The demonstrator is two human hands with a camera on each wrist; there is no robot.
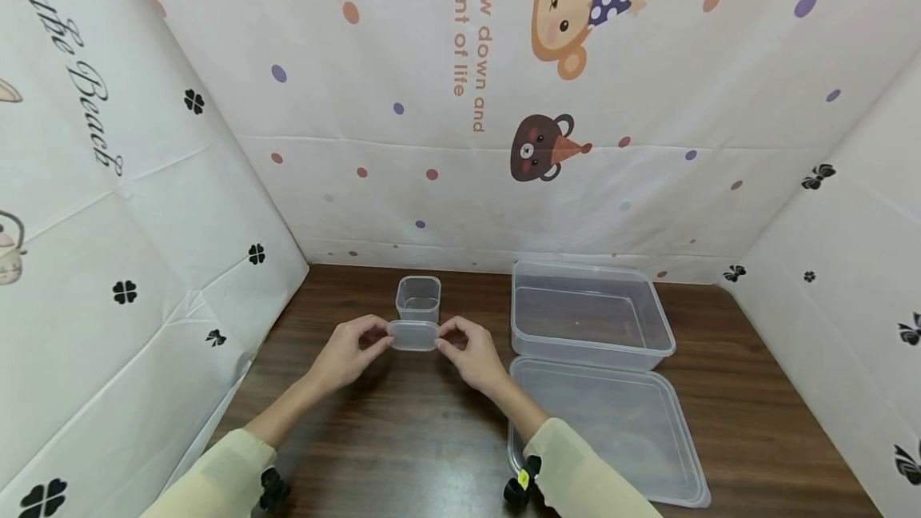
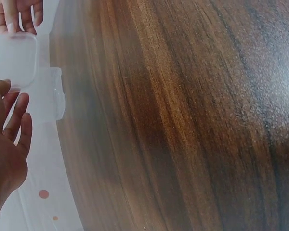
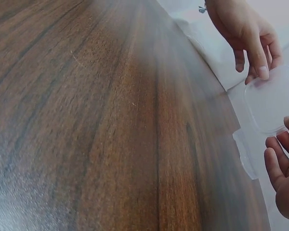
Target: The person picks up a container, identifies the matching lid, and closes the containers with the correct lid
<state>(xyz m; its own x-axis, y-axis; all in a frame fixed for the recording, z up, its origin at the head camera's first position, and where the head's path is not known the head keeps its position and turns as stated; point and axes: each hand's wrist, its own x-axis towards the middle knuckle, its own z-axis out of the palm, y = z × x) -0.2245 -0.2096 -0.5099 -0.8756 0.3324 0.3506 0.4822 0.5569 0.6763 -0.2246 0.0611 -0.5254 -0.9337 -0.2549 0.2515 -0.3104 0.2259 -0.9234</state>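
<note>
Both hands hold a small clear plastic lid (image 1: 413,336) between them, raised over the table. My left hand (image 1: 350,352) pinches its left edge with thumb and fingers. The opposite edge is pinched by my right hand (image 1: 471,354). Just behind the lid stands a small clear plastic container (image 1: 419,294), uncovered, its lower front overlapped by the lid in the head view. In the left wrist view the lid (image 2: 17,60) appears flat and see-through, with rounded corners. The right wrist view shows the same lid (image 3: 274,101) spanning the two hands.
To the right, a large clear plastic box (image 1: 586,314) stands uncovered at the back of the brown wooden table (image 1: 388,438). Its large lid (image 1: 612,430) lies in front of it, partly under the right sleeve (image 1: 576,462). Printed white sheets (image 1: 432,206) wall the back and sides.
</note>
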